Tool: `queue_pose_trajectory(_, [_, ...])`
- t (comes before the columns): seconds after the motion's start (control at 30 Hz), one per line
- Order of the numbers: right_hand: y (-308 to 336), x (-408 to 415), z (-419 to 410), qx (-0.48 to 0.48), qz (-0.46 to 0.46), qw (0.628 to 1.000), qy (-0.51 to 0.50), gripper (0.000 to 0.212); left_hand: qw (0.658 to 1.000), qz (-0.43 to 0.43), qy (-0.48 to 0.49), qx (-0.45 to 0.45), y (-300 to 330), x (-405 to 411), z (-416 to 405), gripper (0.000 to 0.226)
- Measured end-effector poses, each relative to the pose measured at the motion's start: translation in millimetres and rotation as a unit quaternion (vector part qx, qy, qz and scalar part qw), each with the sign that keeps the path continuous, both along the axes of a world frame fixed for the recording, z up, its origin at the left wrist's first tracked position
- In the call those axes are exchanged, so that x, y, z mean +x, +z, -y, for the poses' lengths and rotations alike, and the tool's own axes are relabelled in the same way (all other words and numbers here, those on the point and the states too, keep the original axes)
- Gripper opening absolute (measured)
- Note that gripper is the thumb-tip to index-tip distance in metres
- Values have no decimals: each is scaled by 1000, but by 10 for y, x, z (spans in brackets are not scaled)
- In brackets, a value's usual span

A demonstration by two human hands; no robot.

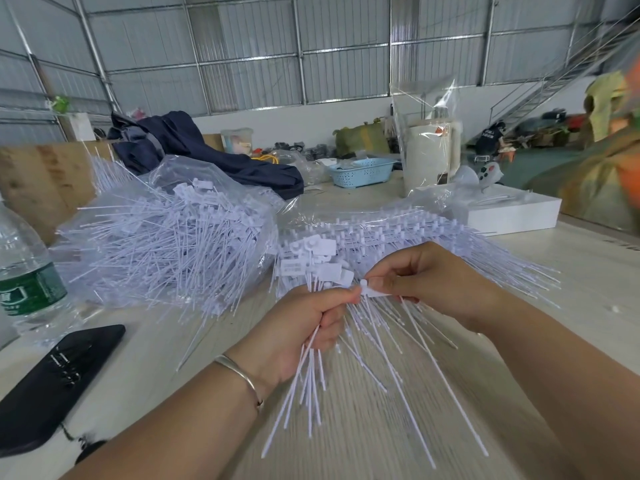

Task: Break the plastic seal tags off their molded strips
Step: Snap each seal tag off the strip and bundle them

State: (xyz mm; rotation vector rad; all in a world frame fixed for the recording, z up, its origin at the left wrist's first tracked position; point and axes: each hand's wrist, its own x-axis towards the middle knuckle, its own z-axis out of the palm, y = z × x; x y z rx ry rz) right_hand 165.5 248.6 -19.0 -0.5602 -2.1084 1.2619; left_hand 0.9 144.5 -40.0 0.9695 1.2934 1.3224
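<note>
Seal tags (313,268), white, thin and light, heaped mid-table between a bagged pile (166,244) at left and stacked strips (415,230) further right. Left hand (304,327) curled tight round a bundle of loose tails (332,375); right hand (426,282) pinching one flat tag head (375,292) just beside the left fingertips. Probably stiff at the head, whippy and slick along the tail, brittle at the molded joint. Best taken at the head, close to the joint, then bent sharply.

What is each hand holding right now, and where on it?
The left hand grips a bundle of tags around their thin tails. The right hand pinches one seal tag by its flat head.
</note>
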Motion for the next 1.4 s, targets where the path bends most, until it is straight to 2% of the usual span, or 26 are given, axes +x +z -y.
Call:
queue_pose_trajectory(0.07, [4, 4, -9, -11, 1, 1000, 5, 9, 1000, -12, -11, 7, 4, -2, 3, 39])
queue_pose_trajectory(0.23, [40, 18, -11, -34, 7, 999, 23, 9, 998, -37, -35, 30, 48, -4, 30, 27])
queue_pose_trajectory(0.37, [58, 44, 0, -25, 56, 997, 44, 9, 997, -63, -53, 10, 28, -2, 40, 34])
queue_pose_trajectory(0.5, [66, 66, 1, -52, 59, 995, 68, 13, 992, -55, -112, -19, 25, 2, 47, 41])
queue_pose_trajectory(0.63, [88, 84, 5, -86, 74, 984, 138, 16, 979, -68, -187, -35, 49, -13, 75, 35])
queue_pose_trajectory(0.73, [115, 137, -9, -160, 50, 966, 197, 15, 972, -64, -224, -40, 61, -51, 105, 35])
queue_pose_trajectory(0.83, [129, 164, -64, -191, 4, 968, 162, 11, 979, -45, -197, -24, 70, -117, 103, 41])
queue_pose_trajectory(0.93, [80, 108, -81, -152, 9, 986, 64, 6, 989, -45, -142, 4, 60, -125, 74, 35])
queue_pose_trajectory(1.0, [49, 63, -71, -146, 24, 988, 33, 11, 995, -47, -90, 12, 29, -102, 48, 27])
queue_pose_trajectory(1.17, [53, 46, -69, -207, -5, 977, 41, 30, 999, -16, 27, 17, -31, -60, -6, 9])
queue_pose_trajectory(1.27, [42, 36, -48, -191, 1, 980, 54, 27, 999, 10, 42, 17, -8, -44, -3, 20])
queue_pose_trajectory(1.4, [40, 16, -23, -169, -15, 985, 34, 20, 999, -41, 26, 16, 23, -19, 12, 40])
